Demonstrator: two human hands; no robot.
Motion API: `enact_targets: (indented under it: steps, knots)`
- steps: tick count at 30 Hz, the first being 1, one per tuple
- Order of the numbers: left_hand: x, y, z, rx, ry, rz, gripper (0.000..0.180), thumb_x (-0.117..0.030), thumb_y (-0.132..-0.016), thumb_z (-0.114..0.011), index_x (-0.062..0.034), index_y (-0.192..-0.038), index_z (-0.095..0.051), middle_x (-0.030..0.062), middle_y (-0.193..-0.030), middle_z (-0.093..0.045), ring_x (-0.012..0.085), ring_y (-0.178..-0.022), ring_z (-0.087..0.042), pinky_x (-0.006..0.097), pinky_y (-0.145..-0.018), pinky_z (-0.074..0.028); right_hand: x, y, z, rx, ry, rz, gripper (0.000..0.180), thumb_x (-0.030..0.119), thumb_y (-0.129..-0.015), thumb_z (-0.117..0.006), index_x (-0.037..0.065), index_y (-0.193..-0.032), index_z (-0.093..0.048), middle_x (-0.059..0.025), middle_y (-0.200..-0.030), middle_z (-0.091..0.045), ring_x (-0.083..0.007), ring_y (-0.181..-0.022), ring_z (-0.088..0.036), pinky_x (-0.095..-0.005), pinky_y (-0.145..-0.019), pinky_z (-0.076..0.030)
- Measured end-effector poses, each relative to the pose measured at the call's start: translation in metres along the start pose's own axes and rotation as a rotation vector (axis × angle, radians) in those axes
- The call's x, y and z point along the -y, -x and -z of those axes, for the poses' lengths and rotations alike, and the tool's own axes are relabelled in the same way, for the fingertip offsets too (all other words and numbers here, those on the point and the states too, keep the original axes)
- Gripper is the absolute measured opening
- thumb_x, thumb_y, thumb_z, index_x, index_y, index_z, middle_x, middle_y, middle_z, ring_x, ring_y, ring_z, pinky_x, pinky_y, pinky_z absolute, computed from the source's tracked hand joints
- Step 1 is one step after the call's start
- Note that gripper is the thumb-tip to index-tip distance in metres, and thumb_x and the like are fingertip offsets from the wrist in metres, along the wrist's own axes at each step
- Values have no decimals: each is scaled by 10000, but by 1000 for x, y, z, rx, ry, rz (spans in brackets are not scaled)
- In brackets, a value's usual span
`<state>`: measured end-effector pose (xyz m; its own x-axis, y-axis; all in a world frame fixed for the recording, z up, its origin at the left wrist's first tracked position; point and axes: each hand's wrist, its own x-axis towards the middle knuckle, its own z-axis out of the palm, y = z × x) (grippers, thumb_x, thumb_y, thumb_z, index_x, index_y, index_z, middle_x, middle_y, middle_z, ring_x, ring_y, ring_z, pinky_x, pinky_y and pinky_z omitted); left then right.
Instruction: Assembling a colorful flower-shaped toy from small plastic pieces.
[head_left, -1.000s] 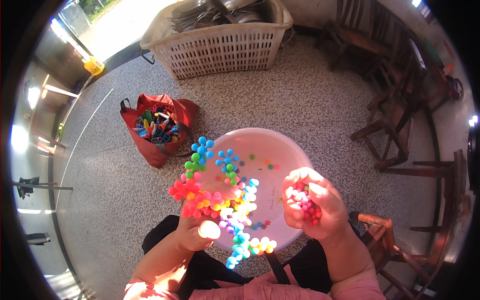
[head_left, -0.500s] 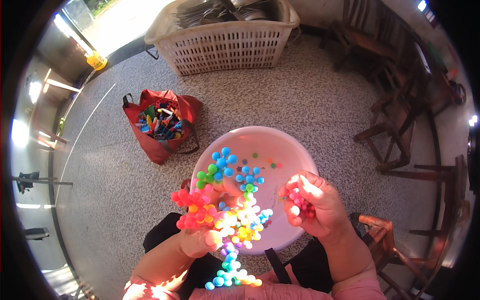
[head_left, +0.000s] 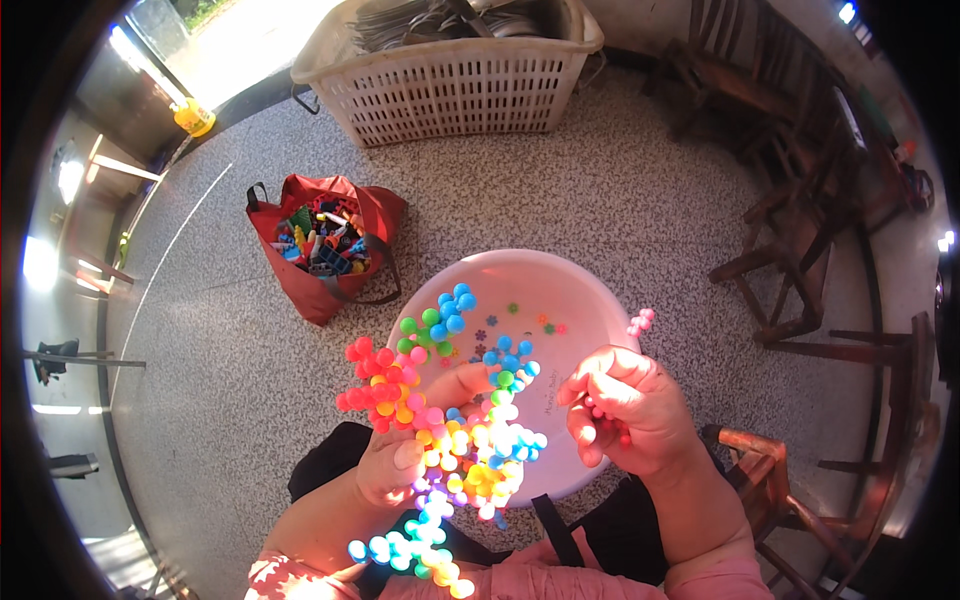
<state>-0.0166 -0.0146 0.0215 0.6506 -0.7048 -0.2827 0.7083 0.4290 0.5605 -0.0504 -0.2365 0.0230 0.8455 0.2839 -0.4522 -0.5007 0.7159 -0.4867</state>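
Observation:
My left hand (head_left: 392, 470) is closed around a large branching cluster of knobbed ball connector pieces (head_left: 476, 448) in red, orange, yellow, green, blue and purple. One arm of the cluster hangs down toward my lap, and others reach up over the pink basin (head_left: 585, 290). To the right, my right hand (head_left: 645, 415) is closed on loose pink and red connector pieces (head_left: 612, 425), partly hidden by the fingers. A small pink piece (head_left: 641, 321) shows just above that hand; whether it touches the fingers I cannot tell. Flower-shaped decorations (head_left: 545, 320) mark the basin's inside.
A red bag (head_left: 310, 295) full of mixed toy pieces stands on the speckled floor at the left. At the back is a white slatted basket (head_left: 450, 100) heaped with metal items. Wooden chairs (head_left: 775, 265) line the right side, and a wooden stool (head_left: 750, 470) is beside my right arm.
The cluster has turned in my left hand, its lower arm swinging left and its blue top shifting right. A pink piece now shows above my right hand, whose fingers have curled further.

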Motion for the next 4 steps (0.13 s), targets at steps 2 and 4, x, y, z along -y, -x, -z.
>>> enact_targets:
  steps: [2,4]
  knots:
    - [11,-2,15,124,-30,-30,880,-436,-679,-659,-6,-1320,-236,149,-1223,-405,239,-1075,-473,360,-864,-420,0,-2,-5,-107,319,68,161,8,-813,-525,-28,-970,-522,-188,-904,-574,-242,-647,-626,-275,-423,-505]
    - [20,-2,25,229,69,-106,896,-440,-679,-658,-40,-1342,-207,150,-1264,-369,264,-1155,-404,414,-908,-390,-1,-2,0,-15,417,90,183,63,-820,-547,-17,-982,-526,-191,-944,-562,-252,-677,-630,-281,-420,-504]
